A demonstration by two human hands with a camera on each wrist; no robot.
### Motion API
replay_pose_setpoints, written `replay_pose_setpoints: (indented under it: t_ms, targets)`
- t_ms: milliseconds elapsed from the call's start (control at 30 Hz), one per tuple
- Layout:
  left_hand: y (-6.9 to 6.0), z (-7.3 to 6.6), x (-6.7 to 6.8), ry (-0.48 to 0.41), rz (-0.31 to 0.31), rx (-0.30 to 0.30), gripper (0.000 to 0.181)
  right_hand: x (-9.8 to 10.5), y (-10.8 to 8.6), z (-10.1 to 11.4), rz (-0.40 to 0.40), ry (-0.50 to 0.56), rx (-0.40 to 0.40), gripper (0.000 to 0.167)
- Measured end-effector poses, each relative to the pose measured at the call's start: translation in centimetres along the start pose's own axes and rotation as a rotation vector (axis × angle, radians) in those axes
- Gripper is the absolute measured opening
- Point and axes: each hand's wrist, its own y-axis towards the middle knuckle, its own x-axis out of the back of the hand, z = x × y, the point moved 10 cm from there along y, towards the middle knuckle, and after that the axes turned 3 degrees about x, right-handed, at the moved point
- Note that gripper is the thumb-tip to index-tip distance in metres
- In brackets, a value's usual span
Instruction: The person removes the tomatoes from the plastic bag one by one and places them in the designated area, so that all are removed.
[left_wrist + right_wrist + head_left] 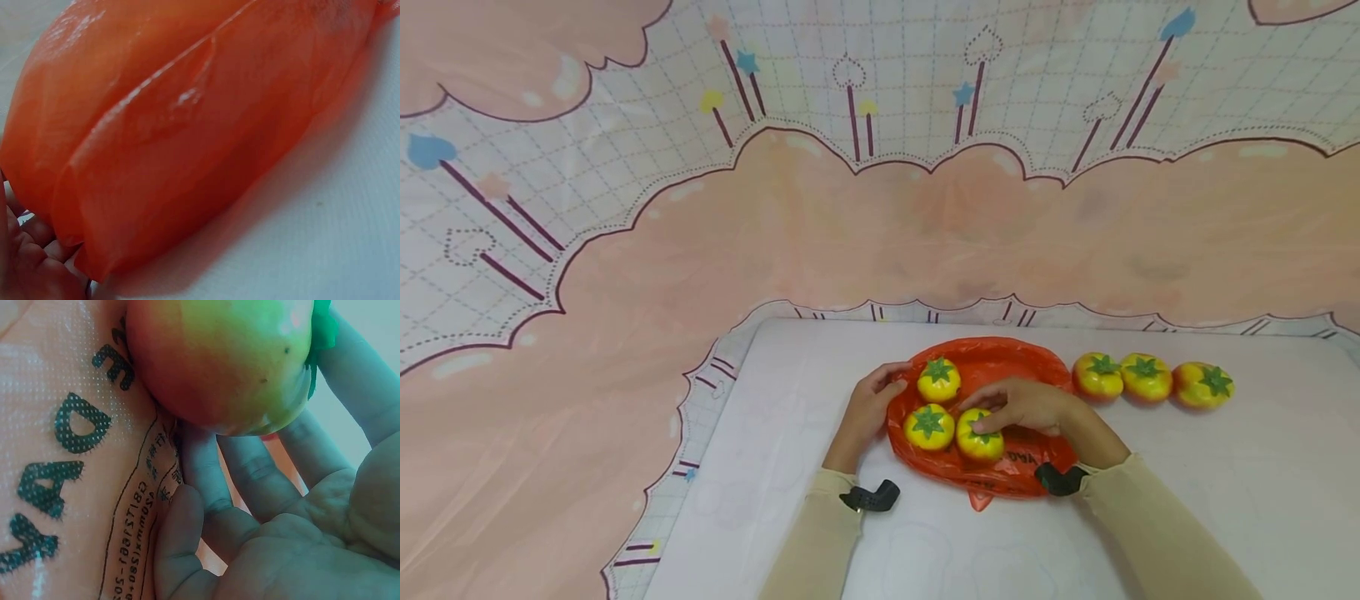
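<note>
A red plastic bag point(1033, 364) with dark printed letters lies spread open on the white table. Inside its left half sit two yellow-and-red tomatoes with green star-shaped tops, the rear tomato point(938, 381) and the front-left tomato point(928, 427). A third tomato point(980, 435) is beside the front-left one, and my right hand point(1026, 410) grips it, thumb by the green top. Close up in the right wrist view, the fingers curve round that tomato point(219, 362). My left hand point(876, 402) holds the bag's left edge; its fingers are partly hidden behind the red plastic point(175, 156).
To the right of the bag, three more tomatoes stand in a row: the left one point(1098, 377), the middle one point(1146, 379) and the right one point(1202, 385). The white table point(940, 550) meets a pink cloth backdrop point(895, 233) behind.
</note>
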Motion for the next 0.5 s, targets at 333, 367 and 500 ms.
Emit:
replay_pose_setpoints:
  t_ms: [333, 367, 500]
  targets:
    - [0.10, -0.19, 0.03, -0.013, -0.004, 0.005, 0.032, 0.22, 0.02, 0.03, -0.005, 0.010, 0.013, 0.048]
    - [0.10, -0.17, 0.04, -0.011, -0.003, 0.003, 0.032, 0.26, 0.02, 0.01, -0.007, 0.012, 0.014, 0.048]
    - [0.07, 0.03, 0.07, 0.003, 0.003, -0.001, 0.031, 0.49, -0.09, -0.08, -0.019, 0.025, 0.016, 0.046]
